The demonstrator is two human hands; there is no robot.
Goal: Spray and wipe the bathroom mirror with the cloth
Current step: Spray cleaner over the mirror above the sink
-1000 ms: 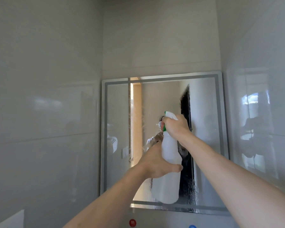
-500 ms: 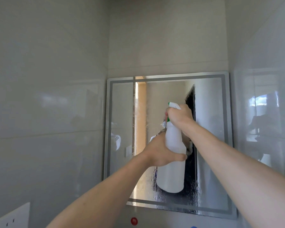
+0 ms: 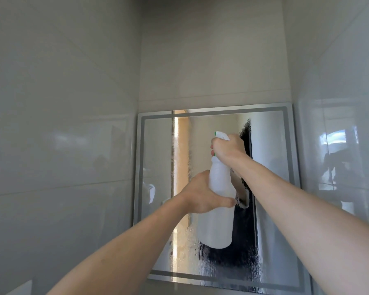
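Bottle (image 3: 218, 209), gripped by left hand (image 3: 202, 195) at its body and right hand (image 3: 227, 146) on its trigger, had climbed before the mirror (image 3: 268, 145), whose lower glass ran wet, so spraying seemed nearly finished.

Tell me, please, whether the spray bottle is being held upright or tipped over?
Roughly upright: the spray bottle has its nozzle on top under the right hand and its base below; the left hand holds its middle.

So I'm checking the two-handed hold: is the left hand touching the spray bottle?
Touching. The head view shows the left hand wrapped around the white spray bottle mid-body, thumb across its front.
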